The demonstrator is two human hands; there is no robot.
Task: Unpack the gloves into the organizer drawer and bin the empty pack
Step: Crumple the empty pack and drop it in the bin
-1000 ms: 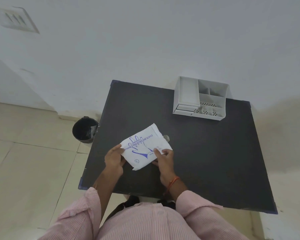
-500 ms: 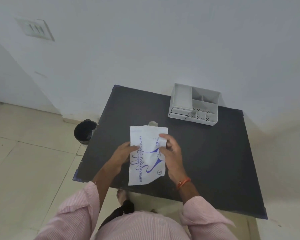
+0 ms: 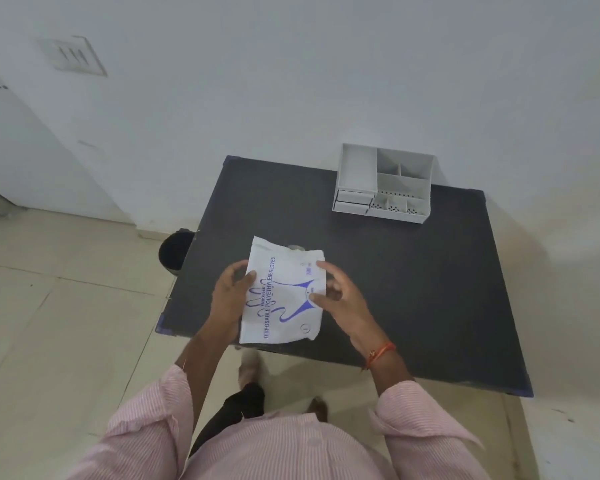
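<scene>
A: So, what lies around the black table (image 3: 413, 289)?

B: A grey organizer (image 3: 385, 183) stands at the table's far edge, its drawers pushed in. A dark bin (image 3: 174, 250) sits on the floor beside the table's left edge. Above the near edge, a white glove pack (image 3: 284, 292) is held upright. The left hand (image 3: 231, 296) pinches its left border; the right hand (image 3: 336, 296) clamps its right border, thumb in front.

A: How best to open it?

B: Probably hold one side steady and tear along the top, keeping the gloves over the table.

A: Anything unclear?

B: Whether the pack is opened yet; something small behind its top edge is hidden.
</scene>
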